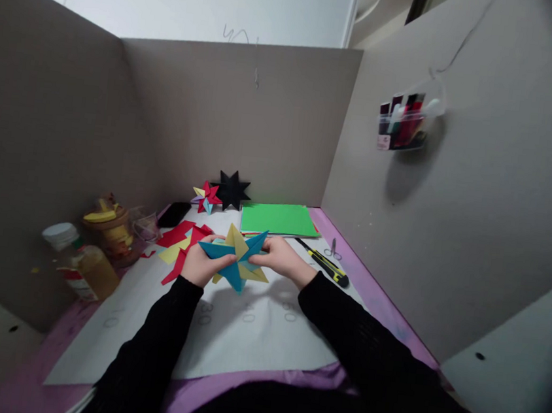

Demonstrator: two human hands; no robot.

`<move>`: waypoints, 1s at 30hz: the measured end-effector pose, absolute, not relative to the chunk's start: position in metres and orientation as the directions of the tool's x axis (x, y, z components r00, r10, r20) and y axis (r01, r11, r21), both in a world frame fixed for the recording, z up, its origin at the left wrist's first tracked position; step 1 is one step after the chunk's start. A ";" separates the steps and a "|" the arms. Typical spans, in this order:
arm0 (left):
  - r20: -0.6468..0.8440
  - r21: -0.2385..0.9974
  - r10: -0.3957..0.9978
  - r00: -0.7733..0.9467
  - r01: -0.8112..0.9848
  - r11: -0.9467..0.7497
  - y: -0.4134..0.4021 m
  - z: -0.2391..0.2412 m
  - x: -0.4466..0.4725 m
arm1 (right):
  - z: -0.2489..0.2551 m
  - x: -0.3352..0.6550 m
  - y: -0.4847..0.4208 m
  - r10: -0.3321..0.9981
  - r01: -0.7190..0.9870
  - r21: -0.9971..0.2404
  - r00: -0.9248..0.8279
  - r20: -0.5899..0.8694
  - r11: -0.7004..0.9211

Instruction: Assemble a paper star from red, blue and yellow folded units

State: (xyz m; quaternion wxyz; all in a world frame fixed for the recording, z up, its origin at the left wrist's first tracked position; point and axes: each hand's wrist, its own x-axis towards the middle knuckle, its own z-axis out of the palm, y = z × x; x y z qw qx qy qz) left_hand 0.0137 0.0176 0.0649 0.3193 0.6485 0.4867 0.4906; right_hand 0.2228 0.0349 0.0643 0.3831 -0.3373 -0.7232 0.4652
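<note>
Between both hands a folded paper star point(237, 255), with blue and pale yellow points, is held up over the white paper sheet point(243, 334). My left hand point(201, 261) grips its left side, the thumb lying across the front. At the right, my right hand point(283, 260) pinches the star's edge between thumb and fingers; some fingertips are hidden behind the paper. Just beyond my left hand lie red paper pieces point(178, 234) and a yellow piece point(172, 252). A yellow and black utility knife point(327, 266) rests to the right of my right hand.
Small scissors point(333, 250) lie beyond the knife. Green paper point(279, 219) tops a stack at the back, beside a black star point(232, 190) and a multicoloured star point(206, 197). A phone point(174, 214), a brown cup point(110, 232) and a bottle point(83, 265) stand or lie left. Partition walls enclose three sides.
</note>
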 end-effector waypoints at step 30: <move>-0.158 0.740 0.828 -0.537 -0.620 -0.261 0.027 0.044 0.044 | 0.011 0.156 0.009 0.916 -0.532 -0.845 -0.315 0.248 0.045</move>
